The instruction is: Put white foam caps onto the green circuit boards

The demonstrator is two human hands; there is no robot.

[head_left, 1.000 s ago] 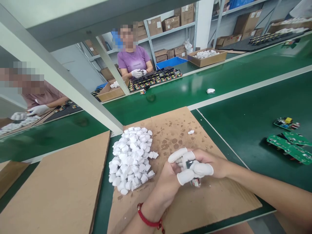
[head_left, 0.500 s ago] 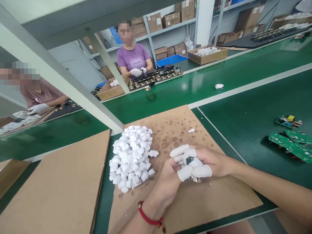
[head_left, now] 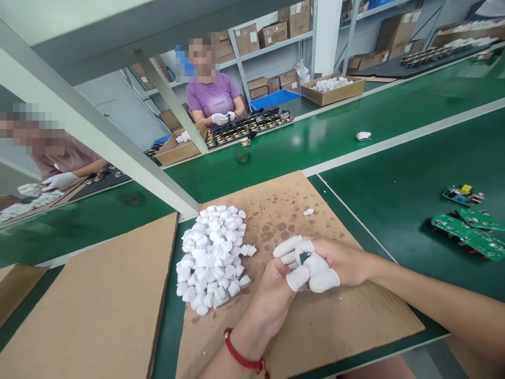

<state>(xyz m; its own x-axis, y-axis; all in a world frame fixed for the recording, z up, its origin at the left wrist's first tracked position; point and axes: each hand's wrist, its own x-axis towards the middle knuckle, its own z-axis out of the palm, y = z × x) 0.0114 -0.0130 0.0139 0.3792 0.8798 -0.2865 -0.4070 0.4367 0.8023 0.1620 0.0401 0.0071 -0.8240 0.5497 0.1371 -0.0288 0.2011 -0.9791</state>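
Note:
My left hand and my right hand, both with white finger cots, meet over the cardboard sheet. Their fingers are closed around a small circuit board with a white piece against it; most of it is hidden by the fingers. Left of my hands lies a heap of white pieces. A single small white piece rests on the cardboard beyond my fingers.
Green circuit boards and a board with components lie at the right. A white post rises at the left. Across the green conveyor, a person handles parts; another person works farther left.
The wrapped item on the conveyor has shifted right, and so has a small board near the person opposite. My thumbs have shifted slightly, and the board's lower end is now hidden.

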